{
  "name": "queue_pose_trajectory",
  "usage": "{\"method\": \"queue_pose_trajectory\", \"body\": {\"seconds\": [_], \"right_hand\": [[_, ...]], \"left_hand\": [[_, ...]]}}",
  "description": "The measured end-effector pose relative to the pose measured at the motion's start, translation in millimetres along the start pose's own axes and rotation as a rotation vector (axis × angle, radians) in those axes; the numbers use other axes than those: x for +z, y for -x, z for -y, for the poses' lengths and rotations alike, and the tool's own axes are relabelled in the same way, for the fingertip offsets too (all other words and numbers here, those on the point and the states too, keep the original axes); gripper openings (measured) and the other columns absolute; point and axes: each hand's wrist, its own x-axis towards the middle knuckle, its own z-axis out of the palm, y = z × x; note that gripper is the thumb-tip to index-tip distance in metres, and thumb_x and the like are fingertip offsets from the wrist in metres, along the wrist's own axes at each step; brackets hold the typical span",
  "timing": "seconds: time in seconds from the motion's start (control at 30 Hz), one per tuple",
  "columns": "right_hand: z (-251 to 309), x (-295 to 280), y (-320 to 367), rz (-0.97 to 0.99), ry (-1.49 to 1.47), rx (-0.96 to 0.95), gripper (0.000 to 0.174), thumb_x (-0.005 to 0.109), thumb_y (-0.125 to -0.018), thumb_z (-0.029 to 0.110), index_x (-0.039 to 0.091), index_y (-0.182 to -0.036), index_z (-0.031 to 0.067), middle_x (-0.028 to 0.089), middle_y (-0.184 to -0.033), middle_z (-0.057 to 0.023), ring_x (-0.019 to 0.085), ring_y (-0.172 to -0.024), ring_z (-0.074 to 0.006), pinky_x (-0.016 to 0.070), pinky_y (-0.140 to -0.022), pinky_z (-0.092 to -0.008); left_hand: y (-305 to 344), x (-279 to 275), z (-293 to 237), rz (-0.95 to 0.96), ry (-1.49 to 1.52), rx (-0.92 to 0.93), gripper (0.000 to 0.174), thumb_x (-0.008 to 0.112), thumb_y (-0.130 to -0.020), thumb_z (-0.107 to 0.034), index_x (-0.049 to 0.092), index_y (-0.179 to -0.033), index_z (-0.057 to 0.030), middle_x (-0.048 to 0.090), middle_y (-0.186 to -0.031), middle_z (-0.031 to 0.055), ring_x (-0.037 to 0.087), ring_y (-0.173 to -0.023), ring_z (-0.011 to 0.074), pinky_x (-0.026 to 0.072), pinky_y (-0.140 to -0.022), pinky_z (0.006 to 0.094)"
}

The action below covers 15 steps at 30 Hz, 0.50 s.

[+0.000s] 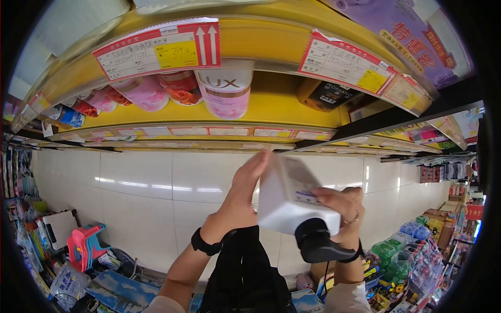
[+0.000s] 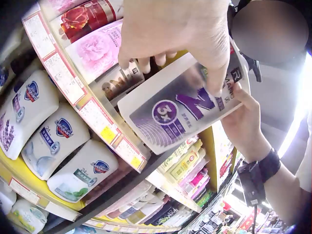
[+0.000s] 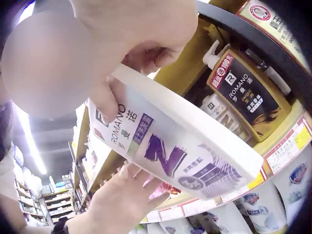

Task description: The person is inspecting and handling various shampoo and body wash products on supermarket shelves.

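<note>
White bottle (image 1: 277, 207) just right of centre frame, pump (image 1: 318, 245) towards me. My right hand (image 1: 343, 206) grips it; my left hand (image 1: 241, 195) has fingers fairly straight beside it, contact unclear. Step looks like checking the bottle; next move probably calls for a firm right grip.

Left forearm (image 1: 180, 274): one, bare, slanting up and inward from the lower edge of the head view. Left wrist (image 1: 213, 225): one, nearly in line with its forearm. Left hand (image 1: 242, 189): one, raised, fingers (image 1: 254, 164) straight and directed forward; thumb (image 2: 218, 75) extended. Right forearm (image 1: 348, 271): one, bare, more upright than the left. Right hand (image 1: 345, 205): one, turned inward toward its mate, thumb (image 3: 107, 100) laid flat, remaining fingers curled in a grip. Both hands: near each other, apart.
</note>
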Motion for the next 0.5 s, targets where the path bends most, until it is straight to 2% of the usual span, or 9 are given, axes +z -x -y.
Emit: {"method": "queue_pose_trajectory", "body": {"seconds": [0.07,0.1,0.2,0.23,0.27,0.33,0.37,0.4,0.5], "right_hand": [[6.0,2.4,8.0,0.057,0.051,0.084,0.044,0.070,-0.052,0.020,0.060,-0.093,0.0078,0.064,-0.094,-0.0057,0.056,-0.071,-0.0123,0.0326,-0.065,-0.0242],[4.5,10.9,12.0,0.033,0.021,0.087,0.044,0.070,-0.054,0.023,0.060,-0.095,0.0086,0.064,-0.093,-0.0030,0.056,-0.072,-0.0106,0.0312,-0.070,-0.0230],[-6.9,31.4,29.0,-0.027,-0.179,0.213,0.041,0.072,-0.058,0.021,0.059,-0.094,0.0064,0.063,-0.091,-0.0047,0.056,-0.077,-0.0187,0.0359,-0.079,-0.0272],[-7.3,41.3,36.1,-0.064,-0.265,0.289,0.045,0.075,-0.055,0.021,0.057,-0.094,0.0054,0.062,-0.092,-0.0084,0.057,-0.080,-0.0237,0.0373,-0.082,-0.0312],[-15.2,50.4,44.3,-0.041,-0.438,0.322,0.053,0.077,-0.053,0.020,0.053,-0.097,0.0035,0.061,-0.094,-0.0116,0.057,-0.084,-0.0235,0.0398,-0.082,-0.0319],[-18.3,68.4,64.4,-0.058,-0.630,0.558,0.057,0.077,-0.055,0.017,0.049,-0.103,0.0011,0.059,-0.098,-0.0129,0.057,-0.089,-0.0218,0.0423,-0.081,-0.0316],[-24.9,73.1,72.6,-0.032,-0.645,0.591,0.059,0.075,-0.057,0.015,0.047,-0.107,0.0001,0.058,-0.099,-0.0121,0.055,-0.091,-0.0182,0.0426,-0.081,-0.0293],[-29.1,79.2,81.2,-0.003,-0.695,0.734,0.058,0.074,-0.060,0.012,0.046,-0.109,0.0003,0.055,-0.099,-0.0100,0.053,-0.092,-0.0151,0.0417,-0.081,-0.0279],[-42.5,104.7,98.9,-0.071,-0.951,0.913,0.052,0.068,-0.066,0.004,0.043,-0.112,0.0000,0.052,-0.099,-0.0067,0.049,-0.091,-0.0125,0.0416,-0.079,-0.0262]], "left_hand": [[3.0,1.7,8.0,0.235,0.163,-0.066,0.082,0.072,-0.061,-0.022,0.029,-0.129,-0.0026,0.035,-0.130,0.0179,0.034,-0.119,0.0326,0.0284,-0.097,0.0382],[4.7,4.8,7.0,0.276,0.304,-0.155,0.074,0.073,-0.058,-0.023,0.040,-0.121,-0.0033,0.047,-0.119,0.0153,0.045,-0.110,0.0305,0.0341,-0.092,0.0360],[20.4,10.8,12.2,0.360,0.347,-0.245,0.062,0.075,-0.056,-0.021,0.050,-0.110,-0.0048,0.055,-0.108,0.0116,0.053,-0.100,0.0278,0.0404,-0.085,0.0348],[30.4,19.0,15.3,0.287,0.427,-0.288,0.056,0.078,-0.052,-0.019,0.055,-0.101,-0.0052,0.059,-0.099,0.0095,0.056,-0.091,0.0264,0.0441,-0.079,0.0334],[35.6,19.8,14.2,0.338,0.425,-0.339,0.056,0.079,-0.052,-0.018,0.054,-0.100,-0.0039,0.059,-0.097,0.0093,0.057,-0.088,0.0240,0.0443,-0.078,0.0313],[60.5,29.3,24.1,0.316,0.488,-0.474,0.053,0.079,-0.055,-0.017,0.054,-0.099,-0.0032,0.059,-0.093,0.0079,0.058,-0.084,0.0183,0.0445,-0.076,0.0287],[69.8,34.9,26.4,0.262,0.465,-0.484,0.051,0.079,-0.057,-0.016,0.054,-0.098,-0.0018,0.059,-0.091,0.0066,0.056,-0.082,0.0129,0.0447,-0.074,0.0270],[81.1,40.7,29.0,0.205,0.572,-0.630,0.050,0.079,-0.057,-0.015,0.053,-0.098,-0.0008,0.060,-0.090,0.0061,0.056,-0.082,0.0112,0.0455,-0.073,0.0262],[104.9,48.9,43.3,0.162,0.543,-0.766,0.045,0.077,-0.059,-0.014,0.054,-0.096,0.0003,0.062,-0.086,0.0063,0.058,-0.079,0.0119,0.0465,-0.072,0.0259]]}}
